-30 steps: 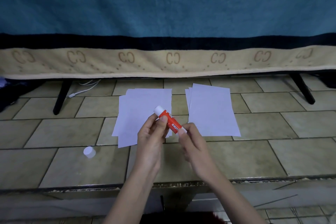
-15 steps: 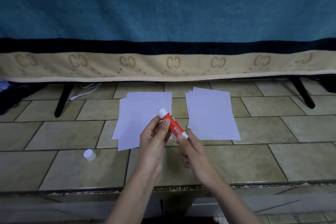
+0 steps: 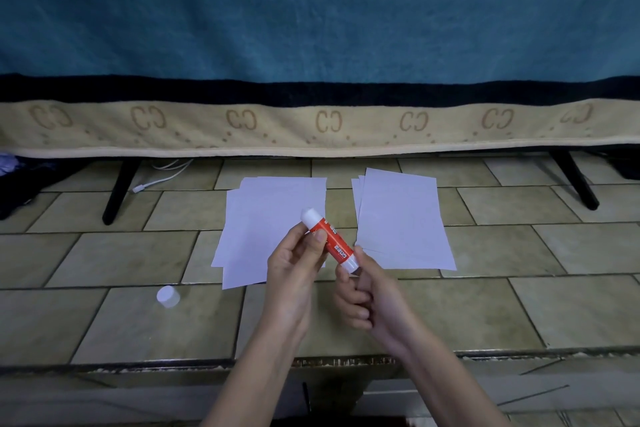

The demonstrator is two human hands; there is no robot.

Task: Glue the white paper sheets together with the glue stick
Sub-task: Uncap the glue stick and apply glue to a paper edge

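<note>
Head view, the only one supplied: a person's two bare hands meet over a tiled floor (image 3: 519,305), both engaged on one glue stick (image 3: 330,243). Its body is red-orange with white ends, and it is held tilted in the air, upper white end pointing away and to the left, lower white end toward the person. Left hand (image 3: 294,274) grasps the upper half, thumb laid across the red label and fingers curled behind the tube. Right hand (image 3: 367,298) pinches the lower white end between thumb and forefinger, the remaining fingers curled into the palm. The stick hangs above the near right corner of the left paper stack (image 3: 266,222), not touching it. That stack holds several white sheets, loosely fanned so that offset edges show along its left and far sides. Right paper stack (image 3: 401,218) lies just beside it across a narrow strip of bare tile, also fanned slightly at its far left corner, and is untouched by either hand. Small white cap (image 3: 168,296) rests on the tile, left of the hands and near the left stack's front corner, apart from both. Beyond the sheets hangs a blue cloth (image 3: 311,17) with a dark band and a beige patterned border. Two black slanted legs (image 3: 119,189) stand beneath it, one at either side, and a white cable (image 3: 162,177) lies on the floor by the left one
</note>
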